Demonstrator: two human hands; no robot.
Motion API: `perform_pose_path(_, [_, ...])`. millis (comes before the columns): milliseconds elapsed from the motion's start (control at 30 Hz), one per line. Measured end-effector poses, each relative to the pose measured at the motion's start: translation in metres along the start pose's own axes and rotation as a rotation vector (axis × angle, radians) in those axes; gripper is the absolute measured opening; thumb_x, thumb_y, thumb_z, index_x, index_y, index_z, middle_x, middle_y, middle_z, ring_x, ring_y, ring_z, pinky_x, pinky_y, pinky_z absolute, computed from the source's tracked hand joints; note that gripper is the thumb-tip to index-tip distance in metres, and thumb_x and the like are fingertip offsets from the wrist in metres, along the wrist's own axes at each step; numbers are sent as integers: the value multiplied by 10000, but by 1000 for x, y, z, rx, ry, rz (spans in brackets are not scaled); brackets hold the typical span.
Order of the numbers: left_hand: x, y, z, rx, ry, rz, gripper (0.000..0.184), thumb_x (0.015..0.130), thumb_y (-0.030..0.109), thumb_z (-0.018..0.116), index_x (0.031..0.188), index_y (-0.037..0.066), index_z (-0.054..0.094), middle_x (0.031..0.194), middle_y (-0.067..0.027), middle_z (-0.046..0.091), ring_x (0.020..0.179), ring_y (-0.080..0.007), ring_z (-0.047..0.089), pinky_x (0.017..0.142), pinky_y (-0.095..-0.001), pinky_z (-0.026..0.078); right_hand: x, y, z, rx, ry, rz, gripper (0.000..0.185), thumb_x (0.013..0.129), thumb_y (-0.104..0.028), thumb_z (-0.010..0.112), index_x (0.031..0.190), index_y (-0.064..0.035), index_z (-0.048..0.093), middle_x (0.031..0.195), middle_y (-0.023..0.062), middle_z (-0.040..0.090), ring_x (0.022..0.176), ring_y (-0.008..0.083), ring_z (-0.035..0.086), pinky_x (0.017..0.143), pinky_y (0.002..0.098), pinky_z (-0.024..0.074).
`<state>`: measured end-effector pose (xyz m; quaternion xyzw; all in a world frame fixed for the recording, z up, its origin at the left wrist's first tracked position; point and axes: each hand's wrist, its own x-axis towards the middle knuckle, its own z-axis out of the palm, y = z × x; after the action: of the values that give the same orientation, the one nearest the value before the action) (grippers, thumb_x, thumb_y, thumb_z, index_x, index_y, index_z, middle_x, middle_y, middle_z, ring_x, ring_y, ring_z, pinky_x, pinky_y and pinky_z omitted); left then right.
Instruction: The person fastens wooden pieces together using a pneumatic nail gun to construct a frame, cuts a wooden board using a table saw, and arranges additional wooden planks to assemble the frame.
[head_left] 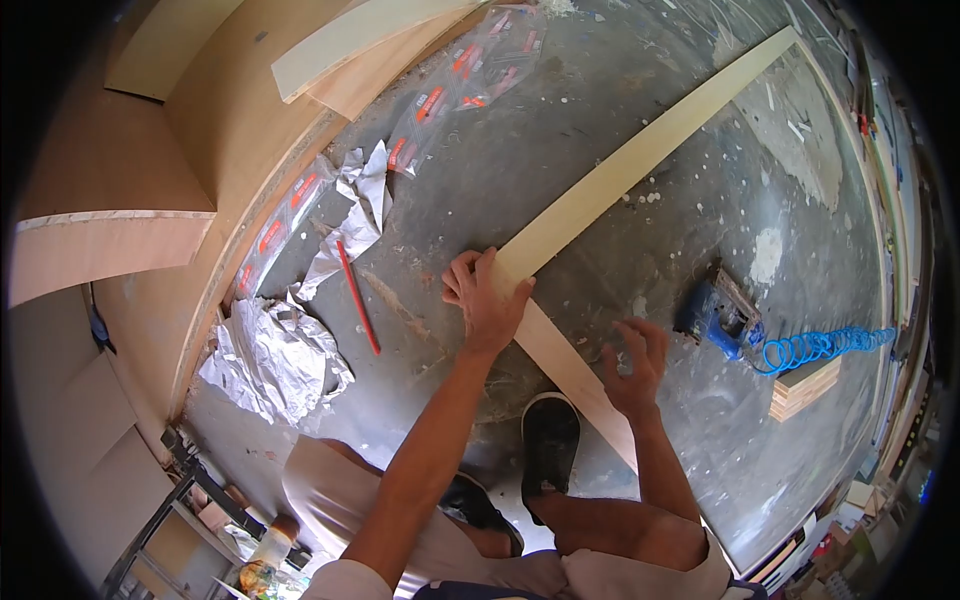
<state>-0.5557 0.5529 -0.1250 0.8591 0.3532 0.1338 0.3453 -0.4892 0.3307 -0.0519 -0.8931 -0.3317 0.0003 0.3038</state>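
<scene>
My left hand [487, 303] grips the near end of a long wooden strip [650, 150], thumb on one side and fingers on the other. A second wooden strip [570, 362] meets it there at an angle and runs back toward me past my foot. My right hand [637, 365] hovers by this second strip with its fingers apart and curved, holding nothing. To the right of that hand, a blue nail gun [722, 312] lies on the floor, joined to a coiled blue air hose [825, 350].
Crumpled silver foil [275, 360], a red stick [358, 298] and printed clear plastic wrap [430, 105] lie on the left. Wooden panels [150, 150] stand upper left. A small wood stack [805, 388] sits below the hose. My shoe [548, 445] is beside the second strip.
</scene>
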Motion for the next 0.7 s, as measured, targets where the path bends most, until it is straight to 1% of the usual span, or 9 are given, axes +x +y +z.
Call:
perform_pose_path(167, [3,0,-3,58,-28,51,726,775,312,782,1330,5,429,1235,-149,384,1164,-354,340,942,-520,228,85,-22,36,115,-128,-164,382,767,-20,709,1141,-62,645,1197,115,599,1094,342,548,935,456,443])
perform_pose_path(233, [4,2,-8,45,-65,55,718,794,299,768,1336,-9,412,1229,-156,387,1161,-355,346,946,-521,229,114,-27,46,80,-218,-333,407,763,-36,729,1158,-83,642,1251,86,586,1149,320,532,983,451,421])
perform_pose_path(267, [5,2,-10,15,-91,55,691,808,285,757,1329,-13,415,1225,-160,391,1165,-358,352,946,-525,230,123,-26,51,81,-220,-331,407,763,-36,729,1158,-83,642,1251,86,586,1149,320,532,983,451,421])
perform_pose_path(333, [8,1,-13,-15,-113,59,664,822,272,745,1322,-18,419,1221,-164,394,1168,-360,359,947,-529,232,140,-23,60,51,-374,-458,486,722,-65,777,1185,-111,636,1297,51,572,1227,281,503,1044,437,379])
perform_pose_path(433, [10,-9,-15,-36,-177,50,631,855,332,708,1305,-26,448,1236,-164,396,1193,-339,347,971,-504,226,145,-9,76,135,-476,-443,579,665,-83,821,1207,-129,624,1322,14,568,1303,251,463,1079,432,346])
perform_pose_path(533, [11,-18,-14,-121,-146,133,569,868,241,697,1311,-11,444,1239,-146,400,1217,-332,352,978,-479,234,147,-2,73,168,-526,-436,576,649,-67,830,1181,-134,622,1337,-2,563,1341,237,436,1090,440,325])
perform_pose_path(600, [14,-14,-14,-160,-98,33,452,821,141,729,1224,19,564,1151,-118,501,1183,-299,423,984,-445,264,150,-2,79,140,-519,-453,591,639,-73,840,1180,-140,611,1344,-14,568,1340,232,444,1085,434,325])
perform_pose_path(633, [16,-15,-16,-162,-104,29,452,821,141,729,1224,19,564,1151,-118,501,1183,-299,423,984,-445,264,149,-3,81,113,-518,-459,607,628,-79,850,1178,-146,601,1352,-26,573,1339,227,451,1079,427,325])
perform_pose_path(700, [27,-13,-24,-304,-109,-114,312,740,95,786,1035,62,687,1015,-82,594,1092,-256,507,981,-423,298,148,-1,83,132,-527,-442,579,624,-84,852,1144,-139,606,1347,-23,576,1331,222,460,1073,427,325])
